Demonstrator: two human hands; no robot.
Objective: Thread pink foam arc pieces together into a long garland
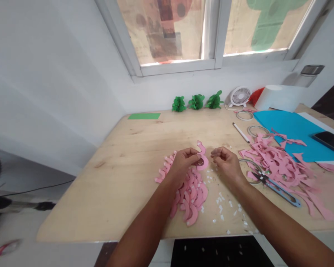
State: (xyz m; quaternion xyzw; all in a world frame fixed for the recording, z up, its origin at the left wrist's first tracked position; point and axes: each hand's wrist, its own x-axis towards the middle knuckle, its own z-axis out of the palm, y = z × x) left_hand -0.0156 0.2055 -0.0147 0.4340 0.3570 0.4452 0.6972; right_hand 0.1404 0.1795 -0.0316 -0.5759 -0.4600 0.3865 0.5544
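Observation:
A curved pink paper cutout (202, 163) is pinched between the thumb and fingers of my left hand (182, 161). It has a hooked upper end, and a small white patch shows near the tip. My right hand (226, 163) is just to the right, its fingertips pressed together and apart from the cutout. Whatever may be between those fingertips is too small to make out. Under and below my left wrist lies a pile of pink curved paper cutouts (193, 196), with more in a row (165, 167) beside it, partly hidden by my arm. Tiny white scraps (219, 207) dot the tabletop between my arms.
Pink paper offcuts (281, 159) are heaped on the right, with blue-handled scissors (281, 189) and tape rolls (257, 131) nearby. A white pen (241, 132), blue sheets (281, 122) and a phone (330, 142) lie farther right. Green paper shapes (196, 102) and a small fan (240, 96) line the wall.

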